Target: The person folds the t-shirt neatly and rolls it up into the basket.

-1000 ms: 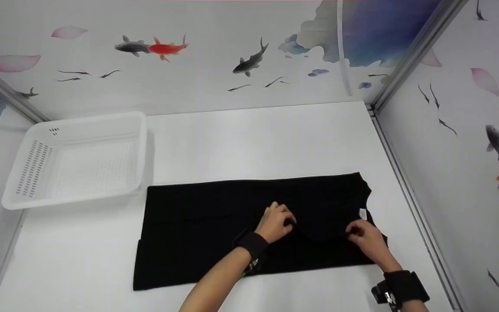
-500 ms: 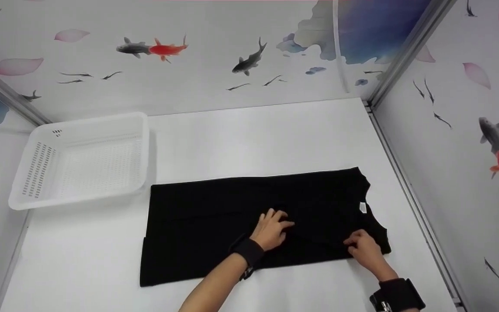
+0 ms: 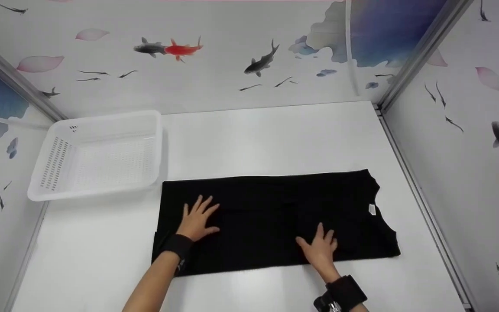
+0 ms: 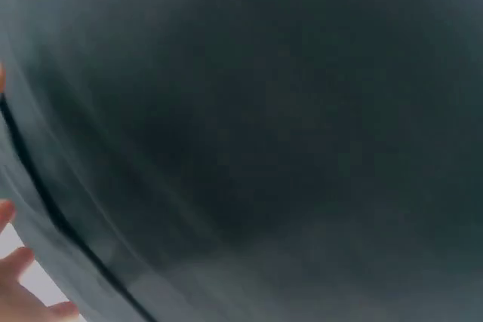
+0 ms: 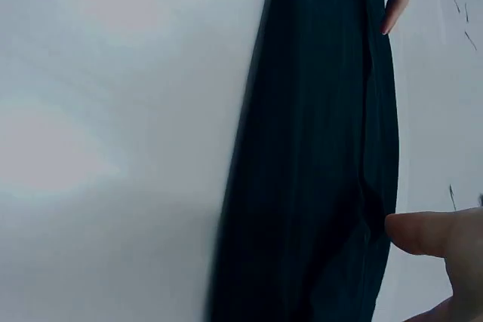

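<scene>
A black shirt (image 3: pixel 258 216) lies folded into a long rectangle on the white table, its neckline and small white label (image 3: pixel 372 209) at the right end. My left hand (image 3: pixel 197 223) rests on the left part of the cloth with fingers spread. Over the near edge, right of the middle, my right hand (image 3: pixel 320 249) lies with fingers extended and thumb apart. Neither hand grips anything. In the left wrist view dark cloth fills most of the picture. The right thumb (image 5: pixel 423 233) shows large at the right side of the right wrist view, against the shirt's edge.
A white perforated plastic basket (image 3: pixel 159 147) stands at the back left of the white table (image 3: pixel 271 134). Printed panels with fish and petals (image 3: pixel 219 86) wall in the back and both sides, joined by metal corner posts (image 3: pixel 422 56).
My left hand has moved from the middle to the left part of the shirt, fingers spreading. The right hand has shifted left from near the neckline, its bent fingers now extended.
</scene>
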A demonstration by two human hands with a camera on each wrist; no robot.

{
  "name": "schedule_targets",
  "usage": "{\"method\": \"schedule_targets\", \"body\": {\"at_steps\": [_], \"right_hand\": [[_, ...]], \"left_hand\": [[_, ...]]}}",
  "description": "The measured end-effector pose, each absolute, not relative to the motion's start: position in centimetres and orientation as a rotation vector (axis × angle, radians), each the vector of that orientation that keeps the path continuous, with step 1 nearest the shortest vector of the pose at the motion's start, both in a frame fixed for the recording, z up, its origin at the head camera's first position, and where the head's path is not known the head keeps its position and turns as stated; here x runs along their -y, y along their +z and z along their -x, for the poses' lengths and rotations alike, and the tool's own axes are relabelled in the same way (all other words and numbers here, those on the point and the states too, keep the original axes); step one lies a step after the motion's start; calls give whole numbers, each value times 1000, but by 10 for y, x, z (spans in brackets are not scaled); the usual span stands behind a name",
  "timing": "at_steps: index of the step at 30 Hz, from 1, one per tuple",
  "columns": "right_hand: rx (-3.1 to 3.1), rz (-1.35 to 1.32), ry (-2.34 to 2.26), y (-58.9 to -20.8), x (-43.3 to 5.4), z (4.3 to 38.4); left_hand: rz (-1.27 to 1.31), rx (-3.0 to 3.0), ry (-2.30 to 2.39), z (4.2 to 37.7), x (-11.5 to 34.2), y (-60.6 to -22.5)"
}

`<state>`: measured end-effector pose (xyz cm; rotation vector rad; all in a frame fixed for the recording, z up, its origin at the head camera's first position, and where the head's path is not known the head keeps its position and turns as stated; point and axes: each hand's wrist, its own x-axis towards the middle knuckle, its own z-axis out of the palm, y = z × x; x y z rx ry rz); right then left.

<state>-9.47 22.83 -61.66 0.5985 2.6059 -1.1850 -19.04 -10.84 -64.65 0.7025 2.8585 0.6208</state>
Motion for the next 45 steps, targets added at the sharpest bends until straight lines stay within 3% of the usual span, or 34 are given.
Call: {"method": "schedule_targets", "body": {"at_steps": [4, 9, 23, 30, 33, 39, 45], "right_hand": [[-2530, -626, -1144, -628, -210, 108], [-2521, -576, -1117, -637, -211, 131], [-2554, -106, -860, -636, -266, 242], [-2709, 3, -829, -639, -278, 256], [-2769, -62, -915, -635, -260, 241], [-2771, -191, -1104, -640, -220, 221], [-2732, -255, -1011, -647, -217, 235]], "left_hand": [[-617, -2823, 613, 194, 137, -651], [-522, -2818, 735, 191, 140, -660], [-46, -3069, 892, 149, 76, -674], [118, -3094, 848, 136, 50, -663], [5, -3184, 737, 149, 61, -656], [-533, -3067, 424, 195, 99, -647], [-569, -2815, 555, 199, 118, -653]]}}
